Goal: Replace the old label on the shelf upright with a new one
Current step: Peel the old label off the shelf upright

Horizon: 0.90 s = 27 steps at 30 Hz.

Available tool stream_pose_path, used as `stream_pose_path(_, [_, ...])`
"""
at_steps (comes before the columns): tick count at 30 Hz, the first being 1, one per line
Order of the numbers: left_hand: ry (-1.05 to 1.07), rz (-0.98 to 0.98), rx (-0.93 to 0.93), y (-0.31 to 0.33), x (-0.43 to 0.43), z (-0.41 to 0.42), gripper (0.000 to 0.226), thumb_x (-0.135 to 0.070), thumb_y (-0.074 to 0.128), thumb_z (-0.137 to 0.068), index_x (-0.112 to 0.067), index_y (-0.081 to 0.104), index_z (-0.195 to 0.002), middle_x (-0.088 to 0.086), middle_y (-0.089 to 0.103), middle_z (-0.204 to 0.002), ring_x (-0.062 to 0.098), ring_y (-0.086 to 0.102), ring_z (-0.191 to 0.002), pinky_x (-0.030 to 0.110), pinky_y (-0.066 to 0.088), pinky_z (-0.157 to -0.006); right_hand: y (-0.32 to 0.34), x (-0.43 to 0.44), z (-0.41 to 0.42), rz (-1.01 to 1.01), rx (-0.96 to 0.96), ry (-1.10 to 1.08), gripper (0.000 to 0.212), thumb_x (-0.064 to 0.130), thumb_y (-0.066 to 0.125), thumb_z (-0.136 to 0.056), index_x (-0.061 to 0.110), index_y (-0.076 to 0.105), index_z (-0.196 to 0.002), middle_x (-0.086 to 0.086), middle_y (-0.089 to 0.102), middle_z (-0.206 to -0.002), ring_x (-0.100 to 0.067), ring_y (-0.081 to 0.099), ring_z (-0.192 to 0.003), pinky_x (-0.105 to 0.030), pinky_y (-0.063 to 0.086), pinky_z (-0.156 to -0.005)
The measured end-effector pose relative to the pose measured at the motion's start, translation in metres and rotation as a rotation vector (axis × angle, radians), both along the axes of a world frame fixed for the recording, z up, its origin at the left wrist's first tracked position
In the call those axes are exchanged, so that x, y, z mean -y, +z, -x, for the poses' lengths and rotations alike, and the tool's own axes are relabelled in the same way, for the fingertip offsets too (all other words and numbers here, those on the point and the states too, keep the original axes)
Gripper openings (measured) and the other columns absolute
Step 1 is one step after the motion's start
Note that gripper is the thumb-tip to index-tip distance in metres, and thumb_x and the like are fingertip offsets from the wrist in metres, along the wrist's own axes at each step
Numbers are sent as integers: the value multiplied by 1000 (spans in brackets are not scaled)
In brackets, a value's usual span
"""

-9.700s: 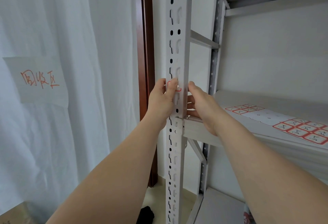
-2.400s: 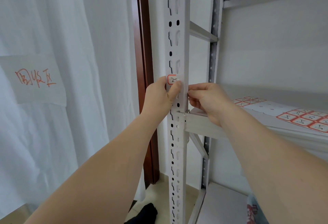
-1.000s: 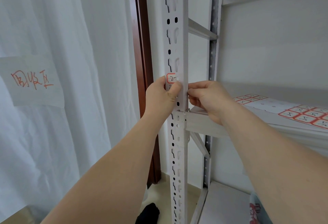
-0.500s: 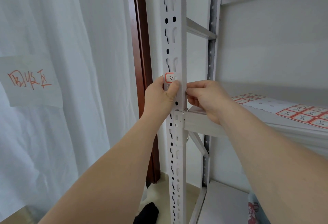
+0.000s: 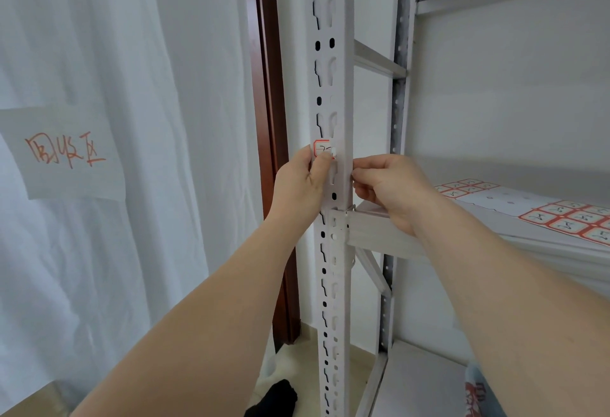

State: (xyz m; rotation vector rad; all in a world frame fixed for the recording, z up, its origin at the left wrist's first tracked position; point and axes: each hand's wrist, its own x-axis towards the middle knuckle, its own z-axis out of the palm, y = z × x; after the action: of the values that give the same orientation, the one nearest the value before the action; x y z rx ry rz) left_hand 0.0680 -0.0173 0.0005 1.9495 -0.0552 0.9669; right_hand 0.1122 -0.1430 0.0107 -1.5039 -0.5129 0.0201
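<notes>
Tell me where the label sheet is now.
The label sheet lies on the shelf board at the head view's right, just beyond the right hand.

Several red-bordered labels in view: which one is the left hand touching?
The lone label stuck on the shelf upright, with the thumb of the left hand on its lower edge. The others sit in sheets lying on the shelf, untouched.

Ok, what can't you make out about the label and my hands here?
Head view only:
label: lower edge covered by left hand thumb; writing too small to read.
right hand: fingertips sit at the edge of the upright; whether they pinch anything is unclear.
label sheets on the shelf: cut off by the right edge.
</notes>
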Motion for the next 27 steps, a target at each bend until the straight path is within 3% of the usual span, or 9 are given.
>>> stream_pose_path(3, [55, -30, 18, -3, 1, 4, 35, -31, 39, -98, 0, 56, -99, 14, 57, -81, 17, 48, -71, 33, 40, -67, 0, 0, -1, 2, -5, -1, 27, -4, 54, -86, 15, 71, -76, -4, 61, -69, -14, 49, -63, -24, 49, -71])
stream_pose_path(5, [213, -18, 79, -3, 3, 7, 34, -30, 41, -97, -5, 57, -114, 8, 63, -99, 19, 55, -88, 32, 43, -77, 1, 0, -1, 3, -6, -7, 28, -4, 54, -86, 15, 71, -76, -4, 60, -69, -15, 49, -64, -26, 48, -74])
stream_pose_path(7, [351, -62, 132, -2, 5, 12, 24, -31, 42, -96, -12, 56, -100, 0, 60, -95, 16, 53, -87, 27, 38, -71, 0, 0, 0, 2, -2, -10, 26, -4, 53, -86, 12, 72, -80, -5, 60, -69, -15, 48, -64, -25, 48, -73])
stream_pose_path(10, [424, -292, 46, 5, 12, 17, 29, -32, 35, -99, -14, 46, -80, -5, 48, -76, 17, 45, -73, 30, 29, -57, 0, 0, 1, -6, -2, -5, 26, -5, 53, -86, 11, 72, -80, -5, 61, -70, -16, 48, -66, -27, 47, -73])
stream_pose_path(18, [552, -500, -84, 14, 23, 14, 28, -25, 28, -101, -14, 54, -99, -3, 49, -84, 18, 47, -75, 29, 30, -56, 0, 1, 1, 3, 6, 1, 31, -5, 52, -86, 16, 71, -74, -5, 62, -71, -17, 48, -67, -30, 46, -75])
stream_pose_path(23, [582, -560, -121, 19, 27, 13, 14, -14, 36, -96, -16, 40, -82, -6, 34, -67, 18, 41, -66, 26, 20, -45, 0, 1, 1, 3, 5, -15, 30, -5, 53, -85, 16, 70, -72, -1, 60, -63, -16, 47, -60, -30, 45, -73])
stream_pose_path(27, [560, -526, -83, 21, 25, 12, 31, -17, 36, -95, -17, 29, -65, -5, 32, -62, 13, 31, -53, 28, 18, -45, 0, 2, 2, 16, 23, -20, 33, -5, 53, -84, 17, 70, -67, -2, 58, -61, -17, 46, -60, -32, 43, -73])
